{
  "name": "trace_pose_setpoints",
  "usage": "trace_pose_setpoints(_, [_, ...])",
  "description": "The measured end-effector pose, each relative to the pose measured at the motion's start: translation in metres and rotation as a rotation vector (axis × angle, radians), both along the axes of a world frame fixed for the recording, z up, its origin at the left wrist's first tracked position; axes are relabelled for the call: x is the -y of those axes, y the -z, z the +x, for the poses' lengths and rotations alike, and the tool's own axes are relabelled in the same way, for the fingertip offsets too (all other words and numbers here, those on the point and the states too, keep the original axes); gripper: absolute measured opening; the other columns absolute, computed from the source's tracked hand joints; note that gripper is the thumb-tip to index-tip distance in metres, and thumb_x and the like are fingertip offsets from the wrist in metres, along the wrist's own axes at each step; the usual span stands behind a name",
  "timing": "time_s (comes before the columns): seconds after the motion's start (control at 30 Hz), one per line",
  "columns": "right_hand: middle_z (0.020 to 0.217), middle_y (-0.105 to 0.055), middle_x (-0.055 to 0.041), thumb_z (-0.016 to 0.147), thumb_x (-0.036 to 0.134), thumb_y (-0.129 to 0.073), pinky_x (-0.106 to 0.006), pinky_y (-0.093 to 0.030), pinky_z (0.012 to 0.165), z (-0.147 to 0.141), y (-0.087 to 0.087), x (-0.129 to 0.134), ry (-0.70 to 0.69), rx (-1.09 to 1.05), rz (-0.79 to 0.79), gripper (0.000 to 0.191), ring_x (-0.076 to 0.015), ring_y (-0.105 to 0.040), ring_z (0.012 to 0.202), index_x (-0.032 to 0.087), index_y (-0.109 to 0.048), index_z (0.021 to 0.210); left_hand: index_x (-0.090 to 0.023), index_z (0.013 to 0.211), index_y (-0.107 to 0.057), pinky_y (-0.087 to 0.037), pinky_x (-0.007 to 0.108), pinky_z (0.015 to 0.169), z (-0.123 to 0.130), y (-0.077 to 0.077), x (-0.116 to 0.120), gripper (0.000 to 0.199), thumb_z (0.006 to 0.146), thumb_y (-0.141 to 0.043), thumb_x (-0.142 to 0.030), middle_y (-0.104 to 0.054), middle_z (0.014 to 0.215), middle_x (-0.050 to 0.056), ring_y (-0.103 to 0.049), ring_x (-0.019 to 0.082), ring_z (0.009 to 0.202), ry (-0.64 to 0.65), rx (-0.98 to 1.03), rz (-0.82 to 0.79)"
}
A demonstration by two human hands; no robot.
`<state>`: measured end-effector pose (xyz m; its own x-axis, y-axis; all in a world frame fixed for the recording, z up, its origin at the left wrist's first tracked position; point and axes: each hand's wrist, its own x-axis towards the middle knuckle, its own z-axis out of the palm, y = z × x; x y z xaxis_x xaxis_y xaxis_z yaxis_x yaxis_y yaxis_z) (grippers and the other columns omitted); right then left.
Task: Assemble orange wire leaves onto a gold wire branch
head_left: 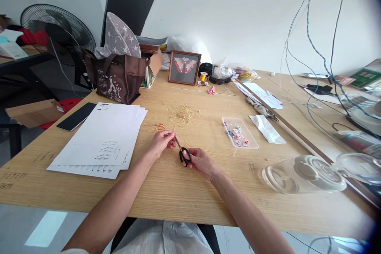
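Note:
My right hand has its fingers in the black loops of a small pair of scissors. The blades point up and left, reaching the fingertips of my left hand. Those fingertips are pinched on a small orange piece, whose tip shows above them; thin thread or wire trails nearby. Just beyond my left hand lie more orange pieces with fine strands. Farther back sits a loose tangle of gold wire or thread. Whether the blades touch the piece, I cannot tell.
White sheets with drawings and a dark tablet lie left. A clear tray of bobbins and a glass jar stand right. Behind are pink scissors, a framed piece and a brown bag.

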<state>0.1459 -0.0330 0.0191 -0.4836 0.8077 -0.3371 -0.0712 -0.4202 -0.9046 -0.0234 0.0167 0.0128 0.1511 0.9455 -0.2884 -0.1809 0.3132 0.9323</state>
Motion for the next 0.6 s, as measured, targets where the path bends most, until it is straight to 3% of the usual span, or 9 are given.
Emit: trace_pose_setpoints(0.6, [0.057, -0.053, 0.0020, 0.067, 0.052, -0.065, -0.020, -0.019, 0.044, -0.0012, 0.0069, 0.0004, 0.043, 0.027, 0.050, 0.040, -0.0051, -0.035, 0.047, 0.015, -0.052, 0.066, -0.011, 0.082, -0.062, -0.038, 0.016, 0.046, -0.0014, 0.0002, -0.0004, 0.026, 0.069, -0.066, -0.033, -0.062, 0.068, 0.003, -0.057, 0.007, 0.052, 0.024, 0.050, -0.018])
